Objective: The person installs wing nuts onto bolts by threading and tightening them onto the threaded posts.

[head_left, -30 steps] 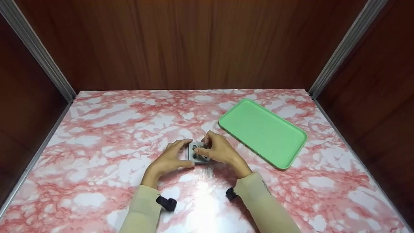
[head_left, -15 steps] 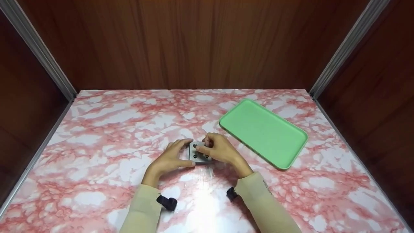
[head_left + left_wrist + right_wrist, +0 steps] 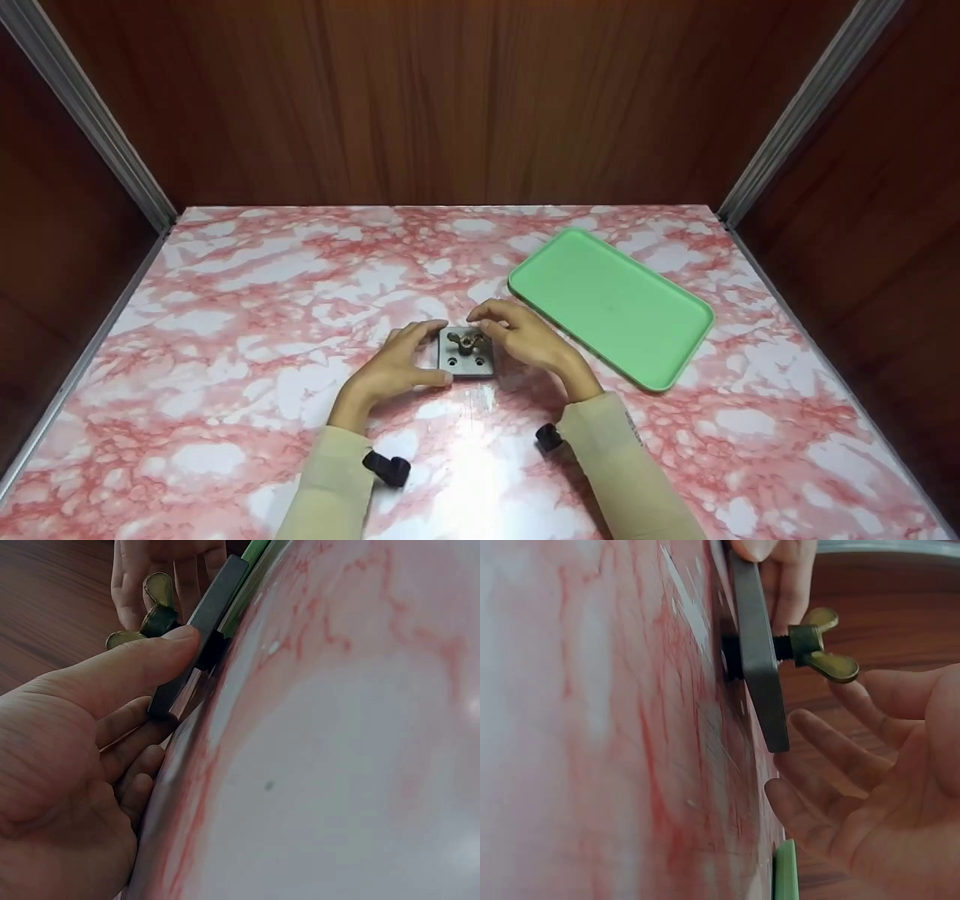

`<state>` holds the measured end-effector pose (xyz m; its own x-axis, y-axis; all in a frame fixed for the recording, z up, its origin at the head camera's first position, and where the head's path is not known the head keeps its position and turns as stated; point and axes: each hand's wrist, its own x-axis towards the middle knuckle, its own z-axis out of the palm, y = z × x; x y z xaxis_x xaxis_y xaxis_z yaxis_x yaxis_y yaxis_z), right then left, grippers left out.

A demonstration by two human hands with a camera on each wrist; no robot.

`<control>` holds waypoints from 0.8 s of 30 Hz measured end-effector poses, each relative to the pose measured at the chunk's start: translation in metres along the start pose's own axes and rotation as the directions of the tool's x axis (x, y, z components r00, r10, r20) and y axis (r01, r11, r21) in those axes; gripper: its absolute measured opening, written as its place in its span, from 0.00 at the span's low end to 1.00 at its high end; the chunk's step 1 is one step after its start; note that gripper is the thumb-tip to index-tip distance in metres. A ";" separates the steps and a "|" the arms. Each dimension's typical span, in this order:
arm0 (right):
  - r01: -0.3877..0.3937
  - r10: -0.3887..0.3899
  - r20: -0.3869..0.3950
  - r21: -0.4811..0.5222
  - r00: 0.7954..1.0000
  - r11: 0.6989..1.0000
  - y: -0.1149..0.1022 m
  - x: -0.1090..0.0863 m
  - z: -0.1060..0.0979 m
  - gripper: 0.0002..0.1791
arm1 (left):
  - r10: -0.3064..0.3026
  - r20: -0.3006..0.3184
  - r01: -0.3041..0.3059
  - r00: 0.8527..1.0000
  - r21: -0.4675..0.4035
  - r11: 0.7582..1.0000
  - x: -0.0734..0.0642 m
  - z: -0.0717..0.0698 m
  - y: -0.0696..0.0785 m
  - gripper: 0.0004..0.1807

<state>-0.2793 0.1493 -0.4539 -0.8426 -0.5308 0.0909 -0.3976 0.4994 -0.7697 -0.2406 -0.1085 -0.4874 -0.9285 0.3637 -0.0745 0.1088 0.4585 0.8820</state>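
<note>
A small grey metal plate with drilled holes lies between the two hands. A brass-coloured wing nut sits on a black threaded bolt that passes through the plate; a gap shows between nut and plate. The bolt's dark lower end shows beneath, near the tabletop. My left hand grips the plate's left side, thumb on the near edge and fingers at the far edge. At the upper right of the plate, my right hand hovers with loosely bent, spread fingers, thumb tip close to one wing.
A green rectangular tray lies angled to the right of the hands, on the red-and-white marbled tabletop. Dark wood panels enclose the back and sides, with metal rails at the corners.
My right hand has let go of the wing nut and drawn back slightly to the right, its fingers spreading. The nut's wings now show. My left hand stays on the plate.
</note>
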 end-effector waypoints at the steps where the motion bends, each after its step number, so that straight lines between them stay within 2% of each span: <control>1: 0.003 -0.003 0.003 0.006 1.000 1.000 0.001 0.000 -0.001 0.15 | 0.003 -0.001 -0.003 1.000 0.004 1.000 0.000 0.000 -0.001 0.50; 11: 0.115 -0.117 0.067 0.025 0.991 0.993 0.002 0.000 -0.002 0.26 | 0.016 0.001 -0.016 1.000 0.017 1.000 0.000 0.000 -0.001 0.51; 24: 0.149 -0.150 0.146 0.014 0.978 0.989 0.000 0.000 0.001 0.34 | 0.012 0.006 -0.013 1.000 0.035 0.999 0.000 -0.001 0.000 0.50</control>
<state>-0.2788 0.1489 -0.4546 -0.7113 -0.6939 0.1117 -0.5139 0.4050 -0.7562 -0.2407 -0.1092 -0.4869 -0.9249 0.3743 -0.0664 0.1329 0.4821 0.8659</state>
